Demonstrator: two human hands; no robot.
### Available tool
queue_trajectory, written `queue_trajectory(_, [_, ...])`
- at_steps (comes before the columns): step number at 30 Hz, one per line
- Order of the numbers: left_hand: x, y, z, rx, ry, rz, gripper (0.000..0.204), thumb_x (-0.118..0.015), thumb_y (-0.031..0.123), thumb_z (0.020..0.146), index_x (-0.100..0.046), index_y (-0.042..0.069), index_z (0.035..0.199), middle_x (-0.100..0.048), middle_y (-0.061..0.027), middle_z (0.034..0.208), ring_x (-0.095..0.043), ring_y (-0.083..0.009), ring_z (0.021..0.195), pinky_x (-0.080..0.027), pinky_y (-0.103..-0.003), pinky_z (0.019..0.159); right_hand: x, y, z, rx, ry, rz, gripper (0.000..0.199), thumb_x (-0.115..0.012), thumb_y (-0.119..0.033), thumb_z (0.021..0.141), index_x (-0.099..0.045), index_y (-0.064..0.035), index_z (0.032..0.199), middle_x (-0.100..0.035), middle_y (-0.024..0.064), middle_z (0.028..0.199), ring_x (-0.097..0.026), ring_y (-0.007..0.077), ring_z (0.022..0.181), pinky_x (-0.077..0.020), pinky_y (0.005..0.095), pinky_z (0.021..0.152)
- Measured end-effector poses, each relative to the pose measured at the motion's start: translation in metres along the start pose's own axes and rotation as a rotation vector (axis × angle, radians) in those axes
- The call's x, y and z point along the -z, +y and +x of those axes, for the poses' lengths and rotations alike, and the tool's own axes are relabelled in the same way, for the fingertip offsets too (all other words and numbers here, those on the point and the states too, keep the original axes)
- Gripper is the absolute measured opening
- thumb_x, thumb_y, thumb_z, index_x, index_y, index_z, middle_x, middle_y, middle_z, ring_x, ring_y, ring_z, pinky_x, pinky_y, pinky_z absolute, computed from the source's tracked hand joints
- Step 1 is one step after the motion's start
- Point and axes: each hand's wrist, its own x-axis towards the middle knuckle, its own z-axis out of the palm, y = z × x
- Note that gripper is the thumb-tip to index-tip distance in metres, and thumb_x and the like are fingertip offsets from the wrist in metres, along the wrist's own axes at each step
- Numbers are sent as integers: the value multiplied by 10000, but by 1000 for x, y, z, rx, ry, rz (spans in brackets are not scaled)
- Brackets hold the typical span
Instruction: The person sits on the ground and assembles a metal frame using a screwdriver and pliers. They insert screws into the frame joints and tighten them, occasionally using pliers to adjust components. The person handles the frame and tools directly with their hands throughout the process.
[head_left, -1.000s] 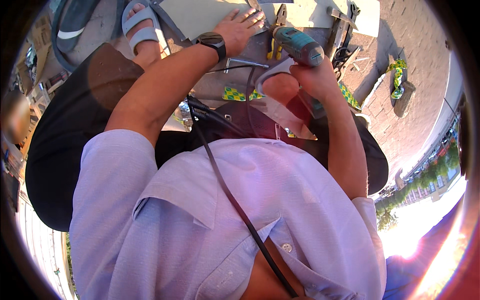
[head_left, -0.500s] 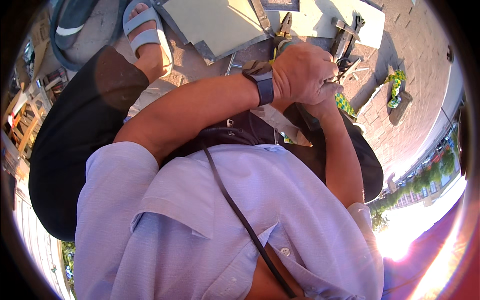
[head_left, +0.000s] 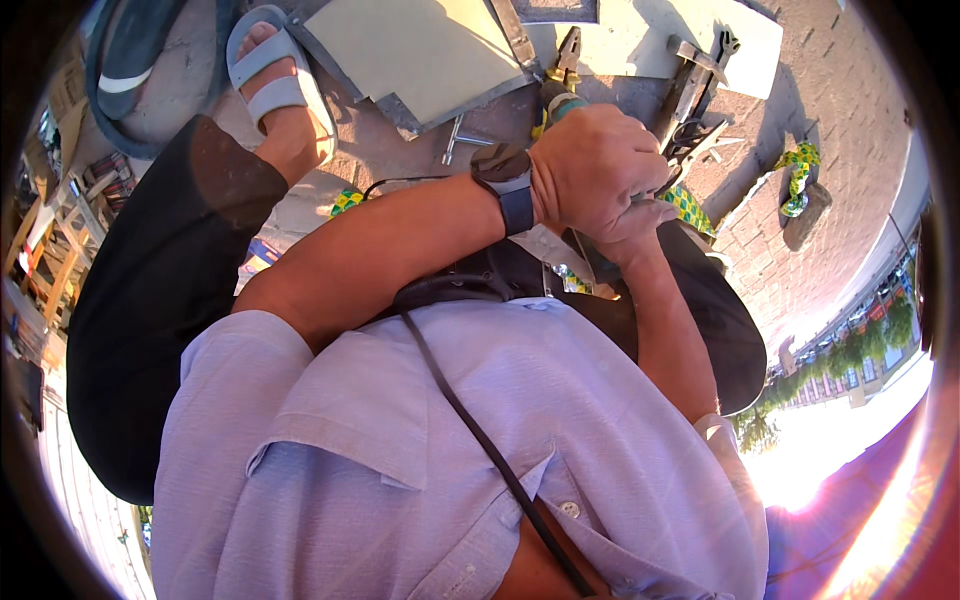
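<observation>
My left hand [head_left: 592, 165], with a watch [head_left: 505, 185] on its wrist, reaches across my lap with its fingers curled closed. Pressed against it from below is my right hand [head_left: 638, 224], its fingers bent and partly covered by the left. Whatever the two hands grip between them is hidden from this view. Under them, a dark flat piece [head_left: 592, 258] shows in part. Just beyond the left knuckles lie pliers [head_left: 567, 55] and a teal rounded thing [head_left: 566, 104]. A hammer [head_left: 690, 75] and an open-jawed metal tool [head_left: 700, 145] rest to the right of these.
A T-shaped metal wrench [head_left: 455, 138] lies left of the pliers. Farther off is a beige panel [head_left: 420, 55] with a grey edge. A yellow-green patterned strip [head_left: 795, 178] touches a stone [head_left: 806, 217] on the brick paving. My sandalled foot [head_left: 280, 85] stands at the upper left.
Both joined hands have shifted slightly down and left, still pressed together. More of the T-shaped wrench and the pliers shows now, and the view has tilted a little.
</observation>
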Motion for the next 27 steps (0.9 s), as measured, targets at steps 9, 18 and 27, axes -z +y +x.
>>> queue_trajectory(9, [0, -4, 5, 27, 60, 9, 321, -788, 407, 730, -632, 127, 712, -564, -59, 690, -609, -288, 694, -456, -410, 626, 17, -29, 16, -154, -146, -137, 805, -844, -229, 806, -420, -40, 1463, -487, 114, 1461, -506, 224, 1344, -446, 370, 1076])
queue_trajectory(18, [7, -6, 9, 32, 55, -24, 330, -784, 410, 739, -624, 122, 708, -564, -62, 683, -607, -286, 681, -456, -410, 623, 15, -27, 12, -13, -90, -148, 693, -783, -240, 873, -464, -37, 1453, -506, 112, 1453, -493, 228, 1357, -436, 365, 1089])
queue_trajectory(27, [7, -7, 12, 41, 80, -33, 338, -804, 416, 712, -628, 128, 697, -569, -51, 677, -612, -282, 676, -459, -407, 612, 13, -8, 10, -20, -89, -61, 642, -732, -210, 920, -433, -44, 1462, -500, 112, 1451, -494, 215, 1351, -425, 346, 1096])
